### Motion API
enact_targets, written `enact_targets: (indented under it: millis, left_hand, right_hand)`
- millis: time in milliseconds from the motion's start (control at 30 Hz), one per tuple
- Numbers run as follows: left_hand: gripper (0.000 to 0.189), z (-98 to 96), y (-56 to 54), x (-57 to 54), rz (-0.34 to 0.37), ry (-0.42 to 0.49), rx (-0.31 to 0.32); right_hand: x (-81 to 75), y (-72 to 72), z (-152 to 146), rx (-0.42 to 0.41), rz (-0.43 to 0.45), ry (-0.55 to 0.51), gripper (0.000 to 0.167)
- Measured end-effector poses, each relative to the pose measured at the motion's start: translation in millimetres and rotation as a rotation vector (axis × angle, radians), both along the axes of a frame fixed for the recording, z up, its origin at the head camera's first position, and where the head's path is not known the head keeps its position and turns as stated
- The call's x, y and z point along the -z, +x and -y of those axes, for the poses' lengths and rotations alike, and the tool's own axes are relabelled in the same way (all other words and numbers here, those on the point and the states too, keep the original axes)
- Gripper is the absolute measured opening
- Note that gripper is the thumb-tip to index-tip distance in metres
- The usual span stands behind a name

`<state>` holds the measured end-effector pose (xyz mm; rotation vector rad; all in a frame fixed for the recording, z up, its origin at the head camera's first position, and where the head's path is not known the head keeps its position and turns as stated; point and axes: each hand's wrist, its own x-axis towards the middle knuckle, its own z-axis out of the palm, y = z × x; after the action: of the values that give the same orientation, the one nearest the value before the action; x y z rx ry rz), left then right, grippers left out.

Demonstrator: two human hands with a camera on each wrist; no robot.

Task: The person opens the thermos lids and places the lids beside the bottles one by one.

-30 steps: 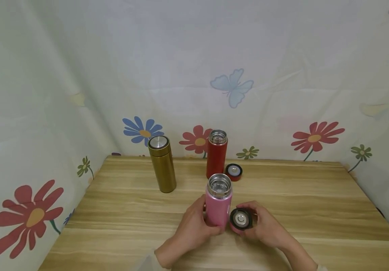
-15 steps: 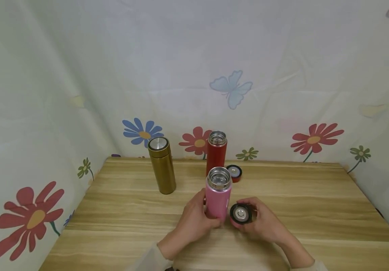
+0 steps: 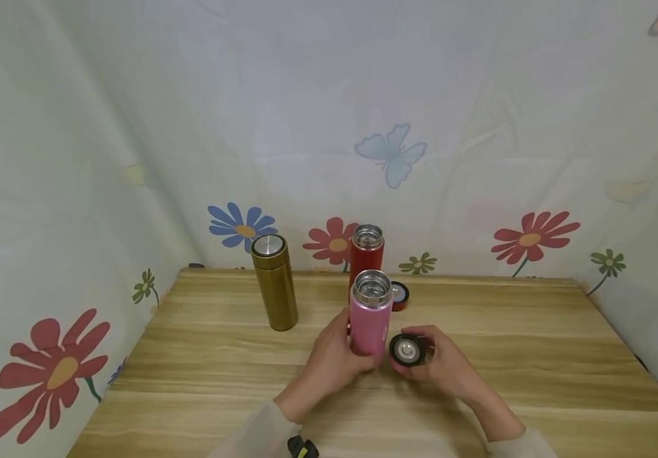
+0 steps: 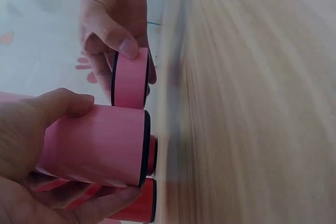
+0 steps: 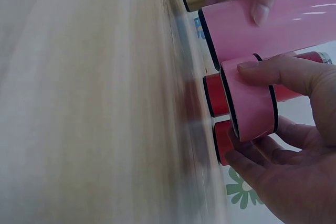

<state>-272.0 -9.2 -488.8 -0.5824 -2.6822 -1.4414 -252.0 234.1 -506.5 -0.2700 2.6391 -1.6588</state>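
My left hand (image 3: pixel 331 356) grips a pink vacuum flask (image 3: pixel 370 327), fingers on one side and thumb on the other. The flask stands upright and uncapped, its steel mouth facing up. In the left wrist view its black-rimmed base (image 4: pixel 145 148) appears just off the table. My right hand (image 3: pixel 446 366) pinches the pink flask lid (image 3: pixel 407 351) between thumb and fingers, with the lid's inner side up. The lid is close beside the flask's lower part; the right wrist view shows the lid (image 5: pixel 249 100) overlapping it, and whether they touch I cannot tell.
Behind the pink flask stands an uncapped red flask (image 3: pixel 366 259), partly covered by it. A red lid (image 3: pixel 401 298) lies upside down at its right. Farther left is a capped gold flask (image 3: pixel 276 292). Patterned cloth (image 3: pixel 466 159) borders the wooden table (image 3: pixel 209 375). A black-and-yellow object (image 3: pixel 303 447) shows at the bottom edge.
Both hands have moved up in the head view, carrying the pink flask and its lid; the flask now covers more of the red flask and red lid. The black-and-yellow object has come into view.
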Motion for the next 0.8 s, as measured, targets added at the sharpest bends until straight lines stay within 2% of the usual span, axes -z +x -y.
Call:
enact_targets:
  millis: [233, 467, 800]
  left_hand:
    - [0.083, -3.2, -8.6, -2.4, 0.007, 0.022, -0.006]
    - [0.084, -3.0, -18.2, -0.3, -0.011, 0.045, -0.008]
    - [0.083, -3.6, -27.6, -1.4, -0.008, 0.044, -0.030]
  right_hand:
    - [-3.9, -9.1, 0.3, 0.018, -0.015, 0.014, 0.074]
    - [-9.6, -16.5, -2.0, 0.038, 0.017, -0.023, 0.074]
    - [-14.9, -26.4, -1.1, 0.042, 0.010, -0.029, 0.075]
